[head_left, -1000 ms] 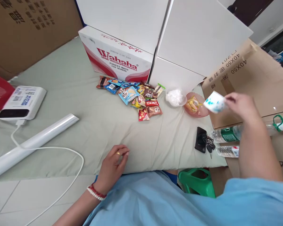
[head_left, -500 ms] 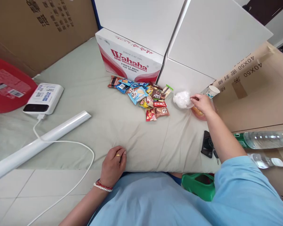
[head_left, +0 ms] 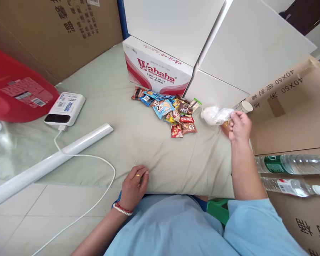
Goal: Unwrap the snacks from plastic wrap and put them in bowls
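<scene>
The right hand [head_left: 239, 125] pinches a crumpled clear plastic bag [head_left: 215, 115] at two o'clock on the bed [head_left: 117, 106], just right of the snack packets [head_left: 170, 110]. The left hand [head_left: 134, 181] rests loosely curled, holding nothing, at six o'clock (on the bed's edge). The bag is mid-lift, judging by the pinch; shaking it open looks like a two-handed job.

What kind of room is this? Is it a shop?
Probably a storeroom or packing corner, not a shop: stacked white cardboard boxes, big brown cardboard cartons, and a heap of small colourful snack packets on a pale green cloth.
</scene>
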### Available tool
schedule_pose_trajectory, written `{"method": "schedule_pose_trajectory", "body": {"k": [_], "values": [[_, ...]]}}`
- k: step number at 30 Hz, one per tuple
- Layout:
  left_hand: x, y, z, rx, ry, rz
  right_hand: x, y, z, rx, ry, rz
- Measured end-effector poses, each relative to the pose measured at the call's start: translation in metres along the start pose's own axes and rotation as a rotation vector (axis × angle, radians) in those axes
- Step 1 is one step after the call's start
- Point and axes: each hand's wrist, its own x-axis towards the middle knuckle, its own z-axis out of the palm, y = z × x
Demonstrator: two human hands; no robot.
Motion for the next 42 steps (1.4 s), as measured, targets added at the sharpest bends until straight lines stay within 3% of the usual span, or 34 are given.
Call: {"method": "schedule_pose_trajectory", "body": {"k": [4, 6, 8, 10, 14, 16, 20, 24, 28, 31, 37, 39, 42], "values": [[0.015, 0.014, -0.004, -0.209, -0.132, -0.057, -0.110, 0.017, 0.023, 0.180, -0.137, 0.260], [0.023, 0.025, 0.000, -0.305, -0.185, -0.052, -0.162, 0.027, 0.039, 0.365, -0.234, 0.501], [0.030, 0.037, 0.010, -0.377, -0.204, -0.043, -0.200, 0.033, 0.051, 0.480, -0.283, 0.662], [0.035, 0.046, 0.021, -0.410, -0.222, -0.015, -0.222, 0.035, 0.057, 0.511, -0.303, 0.725], [0.041, 0.058, 0.036, -0.443, -0.323, 0.039, -0.233, 0.032, 0.054, 0.473, -0.357, 0.699], [0.041, 0.062, 0.037, -0.477, -0.331, -0.021, -0.233, 0.028, 0.049, 0.443, -0.357, 0.623], [0.032, 0.067, 0.028, -0.548, -0.264, -0.199, -0.242, 0.024, 0.043, 0.467, -0.426, 0.545], [0.022, 0.066, 0.020, -0.560, -0.170, -0.237, -0.256, 0.029, 0.051, 0.365, -0.524, 0.512], [0.020, 0.054, 0.018, -0.705, -0.064, -0.474, -0.257, 0.041, 0.052, 0.253, -0.468, 0.471], [0.022, 0.051, 0.018, -0.778, -0.057, -0.604, -0.256, 0.044, 0.044, 0.228, -0.430, 0.412], [0.022, 0.079, 0.032, -0.777, -0.120, -0.453, -0.263, 0.043, 0.037, 0.052, -0.524, 0.067], [0.022, 0.086, 0.040, -0.802, -0.136, -0.439, -0.260, 0.047, 0.036, 0.054, -0.526, 0.075], [0.021, 0.088, 0.045, -0.848, -0.123, -0.527, -0.250, 0.056, 0.027, 0.188, -0.518, 0.224]]}}
